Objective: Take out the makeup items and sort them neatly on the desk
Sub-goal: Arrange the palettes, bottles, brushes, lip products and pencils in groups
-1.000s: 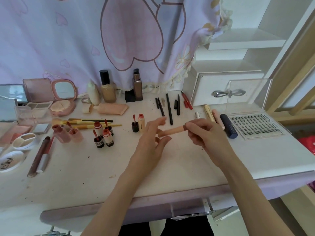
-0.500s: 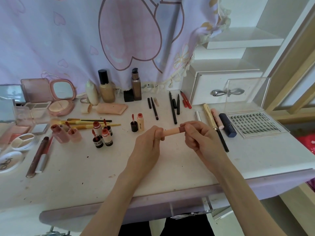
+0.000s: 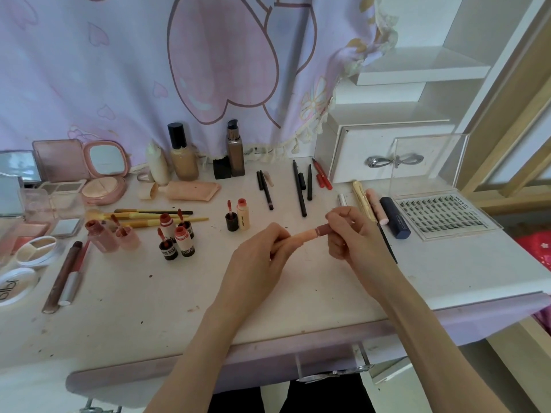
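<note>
A slim peach makeup stick (image 3: pixel 308 234) with a darker rose end (image 3: pixel 323 229) hangs level over the middle of the white desk (image 3: pixel 185 293). My left hand (image 3: pixel 259 263) grips its peach end with curled fingers. My right hand (image 3: pixel 354 236) pinches the rose end. Sorted makeup lies around: small lip tint bottles (image 3: pixel 176 236), black pencils (image 3: pixel 299 189), red pencils (image 3: pixel 322 177), foundation bottles (image 3: pixel 182 153), and a row of tubes (image 3: pixel 375 204) just behind my right hand.
Compacts and palettes (image 3: pixel 101 174) crowd the left edge beside yellow-handled brushes (image 3: pixel 149 217). A clear lash tray (image 3: pixel 441 214) and a navy tube (image 3: pixel 395 217) sit right. A white drawer box (image 3: pixel 387 156) stands behind. The desk's front edge (image 3: pixel 268 347) is near my arms.
My left hand went from open fingertips on the stick's tip to a full grip. Both hands and the stick shifted slightly toward me, and the rose end now shows beyond my right fingers.
</note>
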{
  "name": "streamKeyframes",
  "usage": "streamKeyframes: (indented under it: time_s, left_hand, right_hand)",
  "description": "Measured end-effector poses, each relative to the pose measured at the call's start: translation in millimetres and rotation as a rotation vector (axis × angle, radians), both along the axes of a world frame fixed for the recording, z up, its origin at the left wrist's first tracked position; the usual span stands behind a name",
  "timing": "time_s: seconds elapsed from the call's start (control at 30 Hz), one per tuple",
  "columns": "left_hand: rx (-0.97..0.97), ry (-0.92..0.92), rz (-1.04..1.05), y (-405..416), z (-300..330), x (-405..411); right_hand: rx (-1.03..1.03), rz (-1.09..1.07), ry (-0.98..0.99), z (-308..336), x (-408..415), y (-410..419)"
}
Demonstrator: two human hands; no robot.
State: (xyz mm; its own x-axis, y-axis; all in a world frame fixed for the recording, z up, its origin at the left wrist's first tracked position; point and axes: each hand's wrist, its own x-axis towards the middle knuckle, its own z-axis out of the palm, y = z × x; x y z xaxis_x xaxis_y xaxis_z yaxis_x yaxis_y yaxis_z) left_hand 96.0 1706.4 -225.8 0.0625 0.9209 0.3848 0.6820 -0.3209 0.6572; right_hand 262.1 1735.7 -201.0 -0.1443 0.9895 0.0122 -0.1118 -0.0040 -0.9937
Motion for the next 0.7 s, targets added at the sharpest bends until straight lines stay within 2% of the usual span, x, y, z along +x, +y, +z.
streamKeyframes:
  time_s: [0.07, 0.2, 0.23, 0.3, 0.4, 0.5, 0.6, 0.7]
  left_hand:
    - [0.001, -0.005, 0.025, 1, 1, -1]
    - [0.021, 0.025, 0.02, 0, 0, -1]
    - [0.024, 0.031, 0.019, 0, 0, -1]
    - [0.021, 0.033, 0.022, 1, 0, -1]
    - [0.026, 0.014, 0.042, 2, 0, -2]
    - [0.04, -0.004, 0.062, 2, 0, -3]
    - [0.035, 0.046, -0.016, 1, 3, -2]
    - [0.046, 0.159, -0.056, 0, 2, 0]
  right_hand:
    - [-0.01, 0.028, 0.033, 3, 3, 0]
    - [-0.03, -0.01, -0.223, 5, 3, 3]
    - [-0.038, -0.044, -0.234, 4, 4, 6]
    - [-0.05, -0.084, -0.157, 4, 6, 8]
    - [-0.044, -0.03, -0.008, 7, 11, 9]
    - [-0.029, 0.055, -0.086, 8, 15, 9]
    - [-0.014, 0.06, -0.208, 12, 16, 8]
    - [0.042, 0.039, -0.162, 14, 17, 6]
